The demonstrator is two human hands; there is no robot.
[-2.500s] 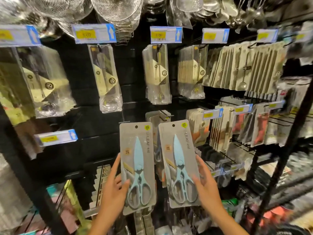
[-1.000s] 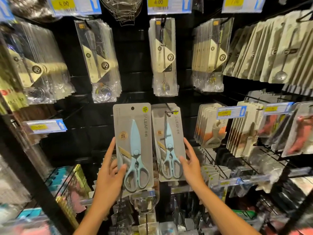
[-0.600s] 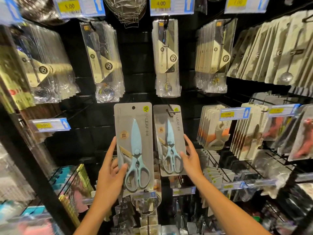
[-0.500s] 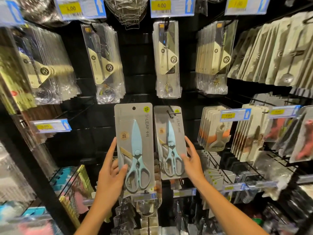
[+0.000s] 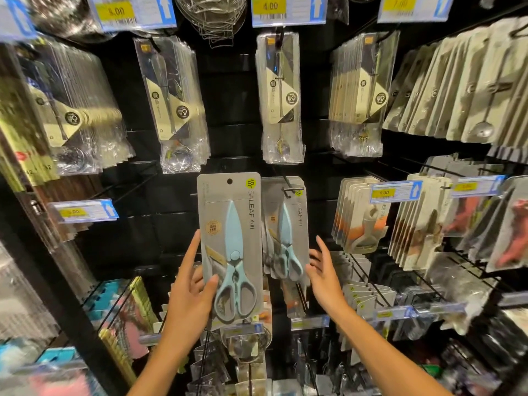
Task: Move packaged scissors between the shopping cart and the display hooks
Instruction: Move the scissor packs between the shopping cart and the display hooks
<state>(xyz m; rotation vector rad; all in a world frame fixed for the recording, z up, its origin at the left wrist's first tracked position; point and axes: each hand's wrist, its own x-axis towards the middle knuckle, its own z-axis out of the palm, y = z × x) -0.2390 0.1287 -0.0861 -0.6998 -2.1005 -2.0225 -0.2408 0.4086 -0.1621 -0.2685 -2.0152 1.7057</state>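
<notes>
head view, left hand (image 5: 190, 301) grip on scissors pack (image 5: 230, 247), right hand (image 5: 324, 277) seemingly just off hung pack (image 5: 285, 224)

Bright overhead glare on plastic packets, dark backing, blurred and bowed edges.

clear-bagged metal spoons (image 5: 281, 101) hung above the grip | blue-edged yellow price tags (image 5: 288, 8) topped them | grey carded peelers (image 5: 361, 215) hung right
</notes>
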